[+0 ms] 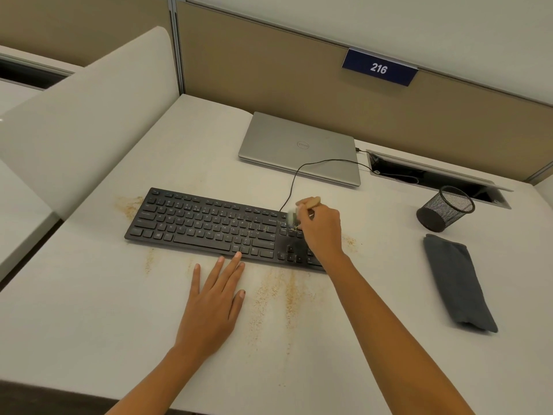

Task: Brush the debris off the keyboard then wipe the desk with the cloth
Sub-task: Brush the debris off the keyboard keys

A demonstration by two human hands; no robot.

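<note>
Black keyboard (209, 226) | right hand (321, 232) grips brush (309, 202) over it | left hand (212, 307) flat alongside

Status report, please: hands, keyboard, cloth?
Right hand grips brush over keyboard right end. Left hand flat on desk, fingertips at keyboard edge. Crumbs on desk; cloth untouched.

Single head-worn wide-angle view. Looks forward and steeply down onto desk (89, 295), close in, from its near edge toward partition (269, 70) along far side; frame slightly rolled.
</note>
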